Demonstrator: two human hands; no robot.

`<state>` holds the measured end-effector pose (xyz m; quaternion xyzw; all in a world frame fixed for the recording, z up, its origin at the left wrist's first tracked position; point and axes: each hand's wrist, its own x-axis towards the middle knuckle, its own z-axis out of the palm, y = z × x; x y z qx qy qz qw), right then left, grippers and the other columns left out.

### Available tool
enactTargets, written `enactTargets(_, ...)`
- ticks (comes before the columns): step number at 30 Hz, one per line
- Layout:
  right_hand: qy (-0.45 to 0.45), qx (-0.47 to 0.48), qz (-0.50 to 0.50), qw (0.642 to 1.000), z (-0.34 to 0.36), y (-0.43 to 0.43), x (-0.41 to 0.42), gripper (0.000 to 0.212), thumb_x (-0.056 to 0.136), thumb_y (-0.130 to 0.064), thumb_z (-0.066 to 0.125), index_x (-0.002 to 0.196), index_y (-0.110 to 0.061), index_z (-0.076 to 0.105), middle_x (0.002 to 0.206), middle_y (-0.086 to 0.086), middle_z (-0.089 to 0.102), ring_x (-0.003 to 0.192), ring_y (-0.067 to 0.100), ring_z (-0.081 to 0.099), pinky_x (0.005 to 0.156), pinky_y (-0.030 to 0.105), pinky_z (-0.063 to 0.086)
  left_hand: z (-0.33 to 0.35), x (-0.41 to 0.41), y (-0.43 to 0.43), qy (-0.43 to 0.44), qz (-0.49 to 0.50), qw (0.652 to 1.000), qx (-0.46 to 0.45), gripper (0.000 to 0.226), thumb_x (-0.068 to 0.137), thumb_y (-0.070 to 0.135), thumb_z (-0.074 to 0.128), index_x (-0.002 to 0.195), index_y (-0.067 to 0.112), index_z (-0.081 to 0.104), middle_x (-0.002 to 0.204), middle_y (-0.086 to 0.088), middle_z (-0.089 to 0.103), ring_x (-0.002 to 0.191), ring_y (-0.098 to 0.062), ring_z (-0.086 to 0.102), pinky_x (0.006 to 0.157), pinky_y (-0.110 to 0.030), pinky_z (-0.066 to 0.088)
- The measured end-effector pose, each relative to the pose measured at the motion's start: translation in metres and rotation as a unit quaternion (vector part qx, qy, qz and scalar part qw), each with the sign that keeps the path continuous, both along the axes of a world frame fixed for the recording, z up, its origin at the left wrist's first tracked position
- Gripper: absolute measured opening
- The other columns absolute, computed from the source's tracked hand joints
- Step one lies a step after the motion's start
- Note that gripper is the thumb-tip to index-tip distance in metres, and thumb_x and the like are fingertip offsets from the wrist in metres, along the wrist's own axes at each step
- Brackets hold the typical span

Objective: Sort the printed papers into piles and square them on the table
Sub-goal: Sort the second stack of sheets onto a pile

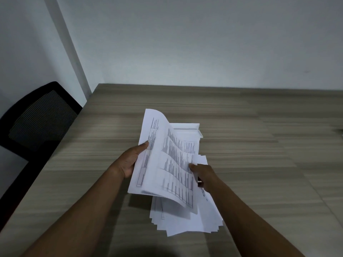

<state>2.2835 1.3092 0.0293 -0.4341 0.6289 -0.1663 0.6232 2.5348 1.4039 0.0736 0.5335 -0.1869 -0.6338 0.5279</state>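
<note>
Wood-grain table (241, 145) fills the head view, with a pale wall (185, 43) behind it. The white tray (193, 127) sits mid-table; take it as your mark.

- Far left of the tray, off the table's edge: black mesh chair (37, 115), cut by the frame.
- Just nearer you than the tray: your left hand (130, 160) grips the held sheaf (148, 164) of printed papers, raised off the tabletop. Thumb is clamped on its left edge, other fingers hidden beneath. The sheaf covers the tray's near-left part.
- The top sheet (178, 164) bows up off the sheaf. Your right hand (204, 175) meets its right edge, fingertips tucked behind paper. Pinch or mere touch: cannot tell.
- Under the sheaf, nearer you again: fanned pile (185, 223) lies on the table, corners staggered, upper part covered.
- Print is blurred and unreadable.
</note>
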Motion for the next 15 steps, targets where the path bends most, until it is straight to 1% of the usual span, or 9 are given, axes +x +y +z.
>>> enactTargets(2, 0.057, -0.055, -0.002, 0.997, -0.007, 0.0, -0.006, 0.021, 0.093, -0.022, 0.059, 0.077, -0.008, 0.059, 0.076, 0.012, 0.058, 0.069, 0.024, 0.056, 0.063, 0.029, 0.044, 0.001, 0.006, 0.001, -0.001, 0.004, 1.0, 0.001, 0.047, 0.09, 0.04, 0.064, 0.125, 0.01, 0.067, 0.123, -0.018, 0.069, 0.109, -0.034, 0.067, 0.098, -0.05, 0.051)
enactTargets(3, 0.075, -0.081, -0.011, 0.994, -0.013, -0.001, -0.011, 0.023, 0.092, -0.016, 0.058, 0.07, -0.008, 0.059, 0.075, 0.013, 0.058, 0.066, 0.023, 0.056, 0.062, 0.028, 0.043, 0.001, 0.01, 0.002, -0.004, 0.001, 1.0, 0.0, 0.048, 0.09, 0.041, 0.063, 0.126, 0.01, 0.066, 0.123, -0.019, 0.069, 0.111, -0.035, 0.066, 0.097, -0.051, 0.051)
enactTargets(6, 0.109, -0.103, -0.02, 0.988, -0.03, 0.004, -0.024, 0.032, 0.087, 0.003, 0.054, 0.056, -0.007, 0.056, 0.061, 0.014, 0.056, 0.047, 0.016, 0.049, 0.045, 0.019, 0.038, 0.002, 0.018, 0.007, -0.011, 0.004, 1.0, 0.004, 0.048, 0.09, 0.04, 0.062, 0.127, 0.009, 0.065, 0.123, -0.019, 0.069, 0.109, -0.035, 0.067, 0.094, -0.049, 0.053)
enactTargets(7, 0.139, -0.108, -0.004, 0.984, -0.037, 0.005, -0.028, 0.032, 0.086, 0.006, 0.051, 0.057, -0.007, 0.056, 0.061, 0.014, 0.057, 0.046, 0.016, 0.049, 0.041, 0.017, 0.037, 0.002, 0.02, 0.008, -0.01, 0.006, 1.0, 0.004, 0.047, 0.09, 0.04, 0.062, 0.126, 0.009, 0.065, 0.123, -0.019, 0.069, 0.108, -0.034, 0.067, 0.092, -0.048, 0.054)
enactTargets(8, 0.162, -0.113, 0.007, 0.98, -0.04, 0.006, -0.029, 0.03, 0.085, 0.008, 0.049, 0.06, -0.005, 0.059, 0.065, 0.017, 0.06, 0.048, 0.018, 0.051, 0.043, 0.017, 0.039, 0.002, 0.02, 0.009, -0.007, 0.009, 1.0, 0.005, 0.048, 0.09, 0.04, 0.063, 0.126, 0.009, 0.065, 0.123, -0.019, 0.069, 0.107, -0.034, 0.068, 0.089, -0.047, 0.055)
enactTargets(10, 0.19, -0.106, 0.011, 0.976, -0.043, 0.007, -0.027, 0.021, 0.084, 0.007, 0.049, 0.079, 0.004, 0.069, 0.078, 0.019, 0.066, 0.063, 0.026, 0.06, 0.057, 0.024, 0.047, 0.002, 0.021, 0.01, -0.003, 0.012, 1.0, 0.005, 0.049, 0.089, 0.041, 0.063, 0.127, 0.009, 0.065, 0.123, -0.019, 0.069, 0.107, -0.034, 0.067, 0.087, -0.046, 0.056)
enactTargets(12, 0.236, -0.084, 0.006, 0.968, -0.047, 0.006, -0.024, 0.024, 0.082, -0.006, 0.054, 0.097, 0.002, 0.072, 0.09, 0.017, 0.07, 0.082, 0.03, 0.067, 0.074, 0.032, 0.055, 0.002, 0.02, 0.01, 0.0, 0.009, 1.0, 0.002, 0.049, 0.09, 0.041, 0.062, 0.127, 0.009, 0.065, 0.122, -0.019, 0.069, 0.107, -0.034, 0.068, 0.086, -0.045, 0.057)
enactTargets(14, 0.302, -0.109, 0.003, 0.947, -0.041, 0.009, -0.019, 0.035, 0.08, -0.022, 0.06, 0.109, -0.005, 0.07, 0.109, 0.018, 0.067, 0.102, 0.035, 0.063, 0.09, 0.037, 0.052, 0.003, 0.016, 0.009, 0.01, 0.003, 1.0, -0.003, 0.048, 0.09, 0.04, 0.062, 0.126, 0.01, 0.065, 0.122, -0.019, 0.07, 0.104, -0.033, 0.069, 0.085, -0.045, 0.058)
enactTargets(15, 0.307, -0.142, -0.01, 0.941, -0.037, 0.009, -0.016, 0.039, 0.082, -0.03, 0.062, 0.114, -0.008, 0.068, 0.116, 0.019, 0.064, 0.11, 0.037, 0.059, 0.094, 0.039, 0.048, 0.003, 0.013, 0.008, 0.015, 0.001, 1.0, -0.006, 0.047, 0.09, 0.04, 0.061, 0.126, 0.01, 0.065, 0.122, -0.018, 0.07, 0.103, -0.032, 0.069, 0.084, -0.044, 0.058)
